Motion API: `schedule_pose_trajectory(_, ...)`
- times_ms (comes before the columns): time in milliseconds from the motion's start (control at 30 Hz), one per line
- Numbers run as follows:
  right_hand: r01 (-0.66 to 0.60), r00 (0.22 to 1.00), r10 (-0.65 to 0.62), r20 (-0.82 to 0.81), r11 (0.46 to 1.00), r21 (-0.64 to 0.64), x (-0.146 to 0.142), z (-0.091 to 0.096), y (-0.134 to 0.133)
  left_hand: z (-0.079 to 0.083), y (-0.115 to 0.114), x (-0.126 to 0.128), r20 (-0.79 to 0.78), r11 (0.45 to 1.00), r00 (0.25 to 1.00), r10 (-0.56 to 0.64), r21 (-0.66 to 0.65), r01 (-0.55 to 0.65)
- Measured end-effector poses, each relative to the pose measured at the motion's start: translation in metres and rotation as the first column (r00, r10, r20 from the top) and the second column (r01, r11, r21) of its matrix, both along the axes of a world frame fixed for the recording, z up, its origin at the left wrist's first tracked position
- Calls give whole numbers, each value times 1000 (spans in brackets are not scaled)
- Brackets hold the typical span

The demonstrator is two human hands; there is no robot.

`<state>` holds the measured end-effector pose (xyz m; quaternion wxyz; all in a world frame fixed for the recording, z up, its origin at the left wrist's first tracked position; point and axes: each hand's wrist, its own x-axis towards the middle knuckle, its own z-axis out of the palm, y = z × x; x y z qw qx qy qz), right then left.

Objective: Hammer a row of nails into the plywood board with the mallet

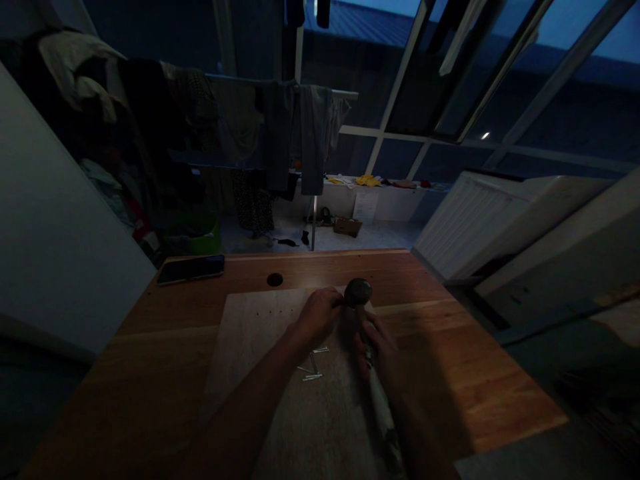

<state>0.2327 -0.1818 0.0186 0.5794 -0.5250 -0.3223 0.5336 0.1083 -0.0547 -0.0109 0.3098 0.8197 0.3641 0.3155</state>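
Observation:
A pale wooden board (250, 347) lies on a brown wooden table (165, 347). My left hand (320, 313) rests near the board's far edge with its fingers pinched together, probably on a nail too small to make out. My right hand (377, 347) is closed round the handle of a hammer (358, 293), whose dark head sits just right of the left fingers. Several loose nails (313, 367) lie on the board between my forearms. A row of small dots marks the board near its far edge.
A dark phone (191, 269) lies at the table's far left corner, and a round hole (275, 280) is beside it. Beyond the table stand a clothes rack (280, 133) with hanging garments, a green tub (200, 237), a white radiator (475, 220) and large windows.

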Motion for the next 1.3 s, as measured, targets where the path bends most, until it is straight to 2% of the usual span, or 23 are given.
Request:
schedule_pose_trajectory(200,-3,1000,3,-5,1000,-2,0,-3,2,0,1,0,-7,1000,1000,7,-11,-7)
schedule_pose_trajectory(367,45,999,-45,-24,999,3,2,-6,1,0,2,0,-18,1000,1000,8,-9,-8)
schedule_pose_trajectory(700,-14,999,14,-29,1000,3,2,-4,1,1,2,0,-32,1000,999,1,-15,-2)
schedule_pose_trajectory(867,31,996,-31,-79,999,8,6,-12,3,2,0,0,8,999,1000,19,-27,-19)
schedule_pose_trajectory(1067,45,998,-49,-40,995,-90,12,-18,13,3,-4,2,-15,998,998,58,-36,-59)
schedule_pose_trajectory(1200,42,999,-41,11,990,-133,12,-11,15,11,-3,-6,-7,995,1000,24,-102,-25)
schedule_pose_trajectory(1300,61,998,-57,27,989,-132,10,-8,14,27,-5,-28,-139,995,987,-84,-63,76)
